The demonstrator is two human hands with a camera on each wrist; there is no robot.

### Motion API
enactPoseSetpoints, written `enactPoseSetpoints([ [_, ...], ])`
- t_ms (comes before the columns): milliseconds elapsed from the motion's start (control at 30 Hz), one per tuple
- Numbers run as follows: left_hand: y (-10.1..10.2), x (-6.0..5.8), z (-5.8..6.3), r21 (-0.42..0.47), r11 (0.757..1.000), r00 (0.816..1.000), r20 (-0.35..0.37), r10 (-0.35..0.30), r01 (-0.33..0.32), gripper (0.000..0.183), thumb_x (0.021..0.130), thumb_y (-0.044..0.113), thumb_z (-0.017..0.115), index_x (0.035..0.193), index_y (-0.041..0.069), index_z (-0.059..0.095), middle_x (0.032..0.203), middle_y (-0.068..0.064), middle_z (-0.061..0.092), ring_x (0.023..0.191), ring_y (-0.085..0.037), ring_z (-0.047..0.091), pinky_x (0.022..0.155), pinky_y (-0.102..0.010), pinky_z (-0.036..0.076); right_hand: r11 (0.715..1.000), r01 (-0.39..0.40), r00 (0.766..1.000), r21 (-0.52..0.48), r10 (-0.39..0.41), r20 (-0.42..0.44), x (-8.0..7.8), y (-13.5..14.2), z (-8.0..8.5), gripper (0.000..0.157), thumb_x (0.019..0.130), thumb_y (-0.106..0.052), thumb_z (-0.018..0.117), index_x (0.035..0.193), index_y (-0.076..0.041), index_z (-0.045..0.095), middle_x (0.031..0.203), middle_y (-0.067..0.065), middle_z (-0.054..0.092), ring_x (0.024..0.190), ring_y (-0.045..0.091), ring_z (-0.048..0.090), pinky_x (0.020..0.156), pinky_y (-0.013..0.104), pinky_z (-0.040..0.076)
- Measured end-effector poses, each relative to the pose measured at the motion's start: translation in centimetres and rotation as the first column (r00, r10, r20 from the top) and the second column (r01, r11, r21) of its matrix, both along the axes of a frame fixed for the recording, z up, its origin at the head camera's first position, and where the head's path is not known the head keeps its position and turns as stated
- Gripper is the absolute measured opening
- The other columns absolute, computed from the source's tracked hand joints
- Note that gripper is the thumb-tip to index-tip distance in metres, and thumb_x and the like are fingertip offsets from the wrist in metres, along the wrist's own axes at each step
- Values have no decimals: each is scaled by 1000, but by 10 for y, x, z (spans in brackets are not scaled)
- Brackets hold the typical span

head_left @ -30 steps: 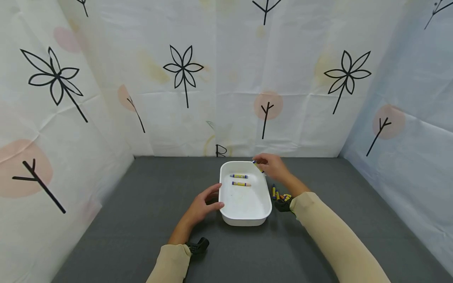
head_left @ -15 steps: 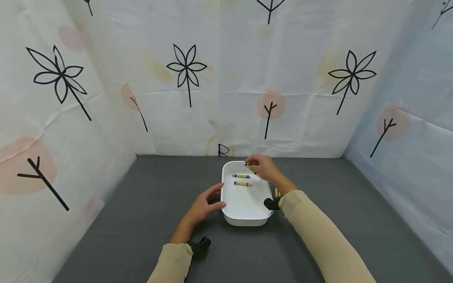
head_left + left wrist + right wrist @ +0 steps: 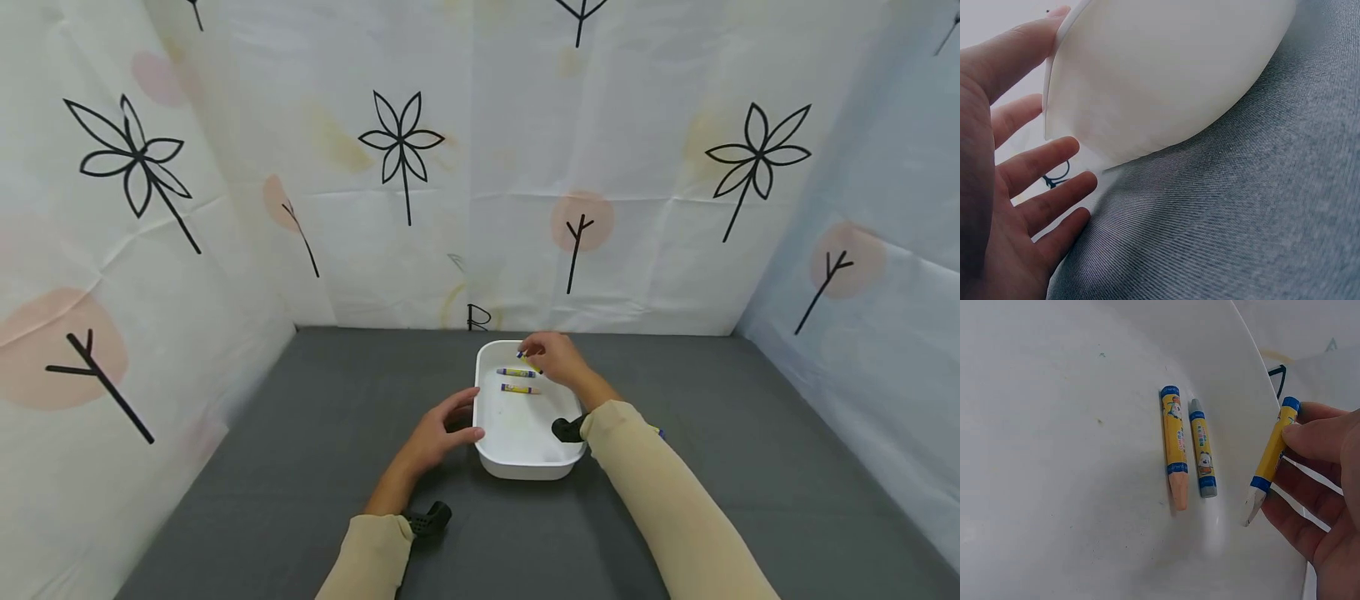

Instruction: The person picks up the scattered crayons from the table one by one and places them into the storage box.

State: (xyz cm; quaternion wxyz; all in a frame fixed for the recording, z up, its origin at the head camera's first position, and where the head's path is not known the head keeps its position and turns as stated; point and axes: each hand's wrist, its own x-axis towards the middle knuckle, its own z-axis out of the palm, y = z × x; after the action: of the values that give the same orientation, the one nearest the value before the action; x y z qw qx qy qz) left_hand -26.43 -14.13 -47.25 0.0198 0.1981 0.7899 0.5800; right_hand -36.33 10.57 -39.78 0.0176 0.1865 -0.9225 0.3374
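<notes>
A white crayon in a yellow and blue wrapper is pinched between the thumb and fingers of my right hand, over the far end of a white plastic tub. Inside the tub lie a peach crayon and a grey crayon, side by side and apart from each other. My left hand touches the tub's left rim with thumb and fingertip. In the left wrist view its other fingers are spread and loosely bent beside the tub wall.
The tub stands on a dark grey cloth-covered table. A crayon end shows past the right sleeve, which hides what lies behind it. A white printed curtain closes off the back and sides.
My right hand has moved left with the white crayon, from the tub's far right corner to over its inside. The sleeve now covers most of the crayons on the table. My left hand stays at the rim.
</notes>
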Motion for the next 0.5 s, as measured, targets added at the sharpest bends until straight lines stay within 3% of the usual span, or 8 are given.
enactPoseSetpoints([
  [167, 1, 1, 0, 13, 1000, 1000, -2, -18, 18, 67, 89, 14, 71, 148, 10, 41, 145, -19, 45, 128, -40, 46, 101, -60, 36, 1000, 21, 1000, 24, -21, 16, -2, -2, -4, 20, 92, -2, 63, 110, -5, 70, 100, 9, 67, 93, 25, 61, 76, 38, 51],
  [500, 0, 1, 3, -6, 1000, 1000, -2, -4, 4, 65, 88, 15, 71, 147, 13, 44, 143, -14, 48, 125, -32, 50, 100, -54, 40, 997, -21, 1000, 69, 23, -21, -4, -5, -6, 22, 89, 3, 62, 109, 0, 70, 97, 10, 68, 97, 27, 62, 87, 43, 48],
])
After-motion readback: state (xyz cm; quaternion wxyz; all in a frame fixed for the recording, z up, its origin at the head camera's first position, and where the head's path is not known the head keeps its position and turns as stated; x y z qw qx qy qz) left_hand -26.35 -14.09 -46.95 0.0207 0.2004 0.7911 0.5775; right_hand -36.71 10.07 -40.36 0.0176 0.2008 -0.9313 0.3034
